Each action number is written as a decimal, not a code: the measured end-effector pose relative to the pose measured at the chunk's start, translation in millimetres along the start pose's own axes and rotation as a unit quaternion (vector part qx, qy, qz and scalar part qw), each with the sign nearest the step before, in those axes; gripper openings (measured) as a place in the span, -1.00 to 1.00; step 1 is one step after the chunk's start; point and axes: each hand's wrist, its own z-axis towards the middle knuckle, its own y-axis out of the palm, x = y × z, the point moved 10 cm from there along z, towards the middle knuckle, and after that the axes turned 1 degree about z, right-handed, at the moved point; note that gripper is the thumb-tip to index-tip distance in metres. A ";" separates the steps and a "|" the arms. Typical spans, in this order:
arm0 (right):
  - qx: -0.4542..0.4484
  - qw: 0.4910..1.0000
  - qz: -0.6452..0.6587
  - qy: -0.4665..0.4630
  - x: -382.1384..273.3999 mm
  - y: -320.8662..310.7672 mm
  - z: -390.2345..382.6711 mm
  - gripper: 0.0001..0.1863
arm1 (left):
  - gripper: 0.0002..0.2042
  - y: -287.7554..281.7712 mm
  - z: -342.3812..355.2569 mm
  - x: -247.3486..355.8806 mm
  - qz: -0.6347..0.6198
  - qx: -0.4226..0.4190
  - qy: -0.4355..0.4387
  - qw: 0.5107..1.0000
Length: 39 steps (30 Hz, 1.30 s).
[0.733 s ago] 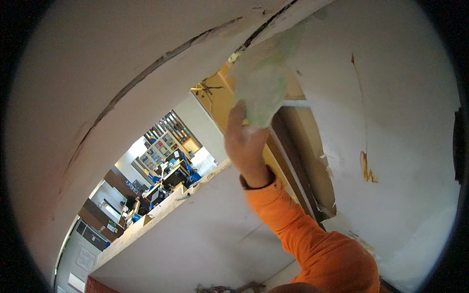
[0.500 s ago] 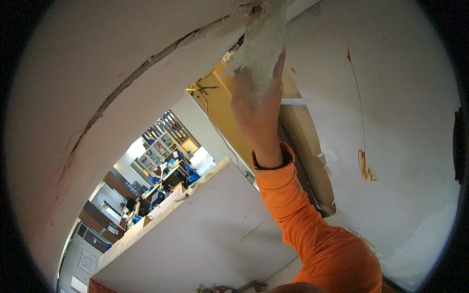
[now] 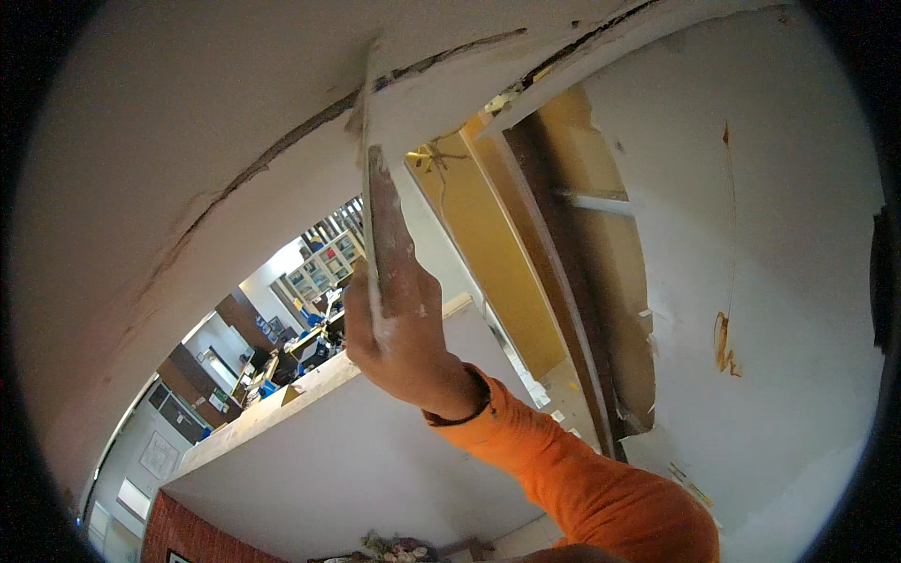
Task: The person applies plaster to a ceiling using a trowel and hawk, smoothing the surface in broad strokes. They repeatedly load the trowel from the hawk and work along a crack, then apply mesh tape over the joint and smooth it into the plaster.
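My right hand (image 3: 399, 333), in an orange sleeve, is raised and closed around a thin, flat scraper (image 3: 383, 216) smeared with pale plaster. The scraper stands nearly edge-on, its top reaching a long, dark crack (image 3: 310, 127) in the pale overhead surface (image 3: 188, 141); whether it presses on that surface I cannot tell. Below the crack is an opening with a yellow-brown board (image 3: 507, 281) and some loose wires (image 3: 436, 159) along its top. My left hand is not in view.
A white half-height partition (image 3: 347, 450) with a wooden top edge runs below the opening. Beyond it are office desks, chairs and shelves (image 3: 314, 267). A white wall panel (image 3: 751, 225) with a broken edge and brown marks fills the right. A red patterned surface (image 3: 178, 521) is at bottom left.
My right hand with the scraper has moved left along the overhead surface, from above the opening to the long crack. The scraper has turned from broad-side to nearly edge-on.
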 end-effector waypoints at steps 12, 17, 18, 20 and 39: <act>0.177 0.972 -0.134 0.076 61.7 -44.6 -0.9 -0.53 | -0.65 -1.5 20.0 17.0 -0.053 -0.022 -0.023 0.998; 0.217 0.960 -0.134 -0.120 15.8 -2.1 49.0 -0.20 | -0.64 -2.8 21.4 13.7 -0.075 -0.021 -0.030 0.997; 0.224 0.956 -0.111 -0.154 11.0 7.2 51.4 -0.12 | -0.64 -2.8 18.3 9.9 -0.079 -0.017 -0.032 0.996; 0.228 0.949 -0.088 -0.197 4.3 16.9 58.1 0.00 | -0.64 -2.4 25.8 13.3 -0.082 -0.023 -0.027 0.996; 0.236 0.964 0.022 0.122 84.8 -53.0 -23.3 -0.43 | -0.60 0.1 29.6 16.3 -0.111 -0.032 -0.036 0.993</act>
